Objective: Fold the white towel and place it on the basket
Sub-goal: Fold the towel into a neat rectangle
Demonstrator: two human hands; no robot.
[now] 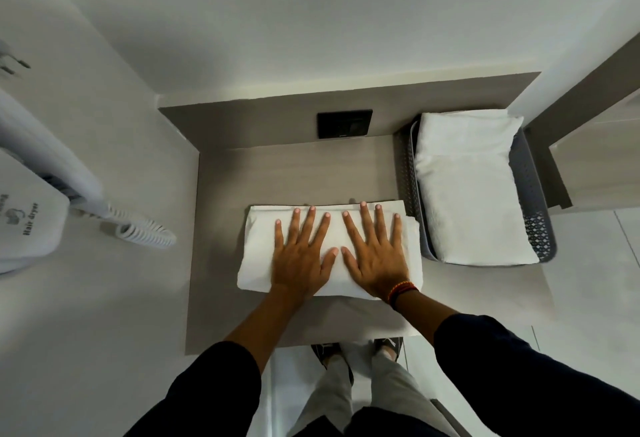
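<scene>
A white towel [258,246] lies folded into a rectangle on the grey-brown counter [294,170], in the middle of the head view. My left hand [300,256] rests flat on its left half, fingers spread. My right hand [375,253] lies flat on its right half, fingers spread too, with a beaded band at the wrist. Neither hand grips anything. To the right stands a grey perforated basket [540,225], with another folded white towel [471,187] lying in it.
A black socket plate [344,124] sits on the back panel behind the counter. On the left wall hangs a white hair dryer unit [27,222] with a coiled cord [149,234]. My shoes [356,350] show below the counter's front edge.
</scene>
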